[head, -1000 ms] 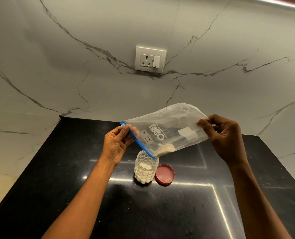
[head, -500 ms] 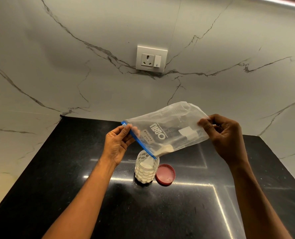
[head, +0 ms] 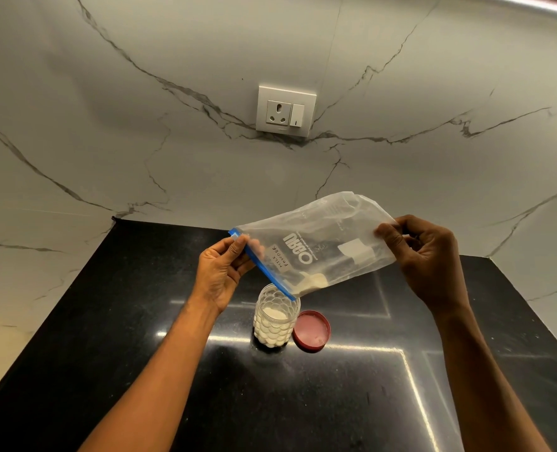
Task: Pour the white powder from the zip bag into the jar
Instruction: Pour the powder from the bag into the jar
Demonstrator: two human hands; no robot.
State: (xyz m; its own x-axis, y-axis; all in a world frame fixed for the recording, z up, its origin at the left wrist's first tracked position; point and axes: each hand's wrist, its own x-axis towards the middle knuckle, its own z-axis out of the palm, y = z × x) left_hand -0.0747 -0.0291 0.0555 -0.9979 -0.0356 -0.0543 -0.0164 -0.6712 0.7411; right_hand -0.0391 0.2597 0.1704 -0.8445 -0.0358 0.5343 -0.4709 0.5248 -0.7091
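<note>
The left hand point(head: 220, 272) is pinching the blue zip edge of the clear plastic zip bag point(head: 316, 246) between thumb and fingers, holding the mouth near its upper end. The bag is hanging tilted, mouth low at the left, closed end raised at the right. A small heap of white milk powder point(head: 313, 283) is gathering in the lowest corner, just above the clear dimpled plastic jar point(head: 276, 318), which is standing upright on the glossy black stone counter point(head: 140, 370) and is already well filled. Just beside the jar, on its right, the round red lid point(head: 312, 331) is lying inside-up. Farther right, the right hand point(head: 423, 256) is gripping the bag's closed end with curled fingers, lifting it.

To finish well, the pouring corner should be sitting squarely over the jar's opening, and the right hand should be raising the closed end gently, perhaps tapping, so the last powder slides rather than puffs out. Spilling onto the counter looks the main risk.
</note>
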